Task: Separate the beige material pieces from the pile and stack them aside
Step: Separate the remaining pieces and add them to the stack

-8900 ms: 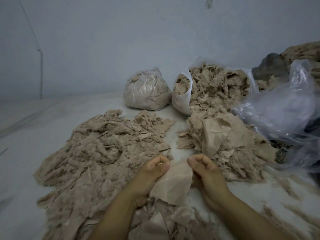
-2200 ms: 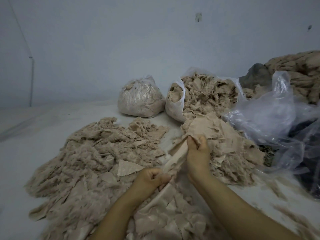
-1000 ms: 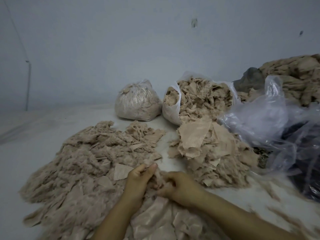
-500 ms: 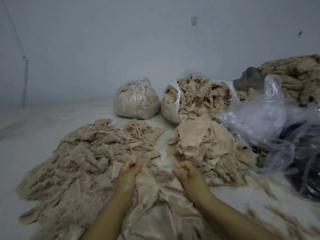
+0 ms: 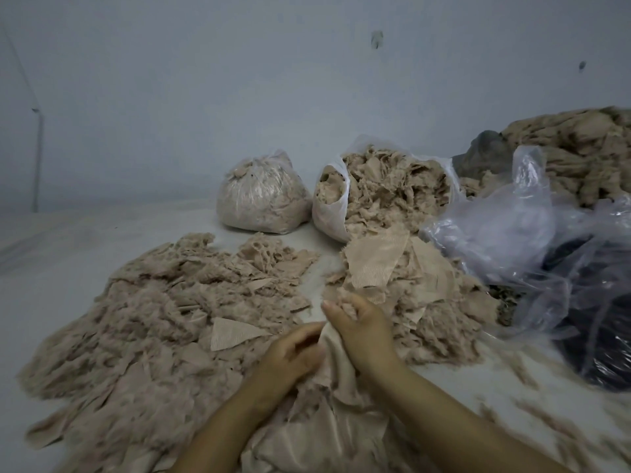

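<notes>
A plain pale grey-blue wall (image 5: 239,97) closes off the back of the room, bare but for two small dark marks, one (image 5: 376,39) high near the middle and another (image 5: 582,65) toward the right. A thin pipe or cable (image 5: 37,158) runs down it at the far left. The floor (image 5: 85,240) is whitish and dimly, evenly lit

Both forearms extend forward, converging at centre. The left hand (image 5: 290,353) is curled, fingers gripping cloth. The right hand (image 5: 362,327) is just beside it, fingers curled, thumb raised, gripping fluff.
</notes>
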